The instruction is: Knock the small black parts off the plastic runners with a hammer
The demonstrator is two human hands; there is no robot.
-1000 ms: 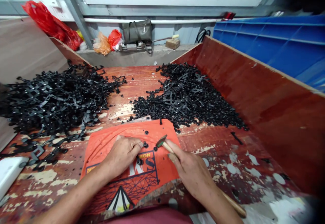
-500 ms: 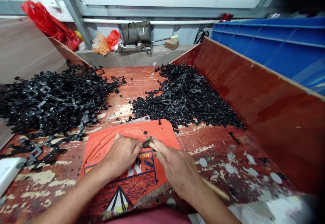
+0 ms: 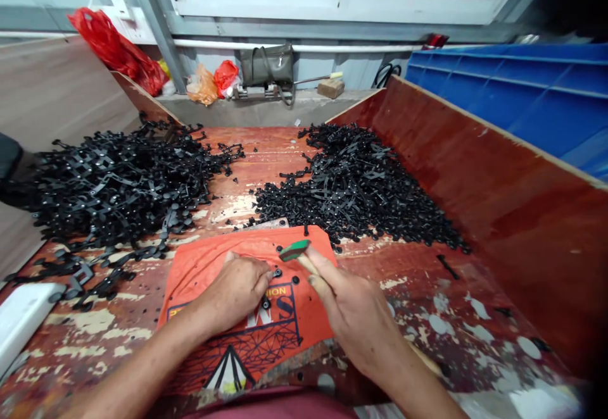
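Observation:
An orange printed cloth lies on the worn red board in front of me. My left hand rests on it, fingers pinched on a small black round part. My right hand is closed round the wooden handle of a small hammer, whose green head hangs just above and to the right of that part. Two or three more small black parts lie loose on the cloth beside the fingers.
A heap of black linked plastic pieces covers the left of the board, a second heap the middle right. A red wooden wall borders the right, blue crates behind it. A white object lies at the left edge.
The hammer head came down beside my left fingertips half a second ago and has now risen again. My left hand has stayed pinched on the part; the view shifted slightly.

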